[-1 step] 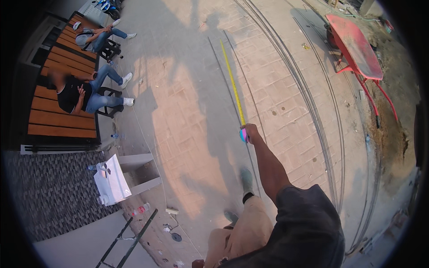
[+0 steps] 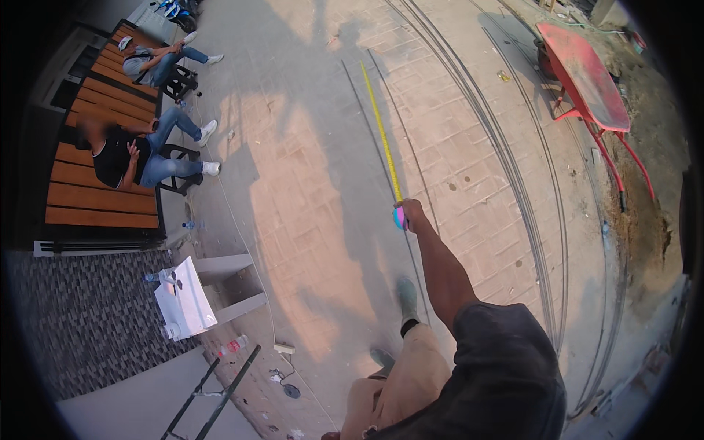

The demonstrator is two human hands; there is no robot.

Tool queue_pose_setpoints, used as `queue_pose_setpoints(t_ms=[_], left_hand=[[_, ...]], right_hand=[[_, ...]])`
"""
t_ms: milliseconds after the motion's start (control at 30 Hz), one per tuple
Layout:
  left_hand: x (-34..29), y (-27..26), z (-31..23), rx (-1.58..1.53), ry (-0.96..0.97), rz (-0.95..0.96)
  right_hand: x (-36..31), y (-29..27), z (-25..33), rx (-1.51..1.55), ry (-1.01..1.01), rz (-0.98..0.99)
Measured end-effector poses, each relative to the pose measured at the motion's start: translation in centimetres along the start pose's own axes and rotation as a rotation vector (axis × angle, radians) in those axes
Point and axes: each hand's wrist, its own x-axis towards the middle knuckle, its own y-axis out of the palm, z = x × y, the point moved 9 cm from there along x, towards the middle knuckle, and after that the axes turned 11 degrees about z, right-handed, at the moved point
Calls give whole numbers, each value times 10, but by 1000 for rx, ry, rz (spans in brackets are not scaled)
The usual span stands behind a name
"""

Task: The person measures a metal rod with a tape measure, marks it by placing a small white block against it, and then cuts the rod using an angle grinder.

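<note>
Your right hand (image 2: pixel 413 213) grasps tape measure (image 2: pixel 400 218), blue-and-pink case in your fist, out ahead of your boots (image 2: pixel 407 295). Yellow blade (image 2: pixel 382 136) runs out from case, away from you, over paving (image 2: pixel 293 213); far end lies between two thin rods (image 2: pixel 396 105). Your left hand (image 2: pixel 331 435) barely shows at lower edge; cannot tell whether clenched or loose. Longer rods (image 2: pixel 506 158) to your right, red wheelbarrow (image 2: pixel 587 77) beyond them. White table (image 2: pixel 189 297) at your left; two seated people farther off.

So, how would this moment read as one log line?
right hand: holds tape measure | yellow blade: extended ahead | left hand: mostly out of frame, grip unclear | nearby: red wheelbarrow at right
</note>
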Motion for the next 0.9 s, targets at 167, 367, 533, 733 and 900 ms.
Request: queue_pose_setpoints(t_ms=[167, 367, 533, 733, 900], left_hand=[[44, -20, -81, -120, 73, -7], [75, -16, -150, -193, 154, 63], [87, -3, -170, -248, 159, 103], [97, 8, -178, -308, 149, 128], [101, 17, -184, -355, 149, 149]], right_hand=[[91, 37, 50, 41, 8, -50], [147, 45, 58, -47, 3, -55], [166, 51, 44, 13, 27, -18], [175, 47, 41, -41, -12, -26], [188, 30, 42, -19, -21, -81]])
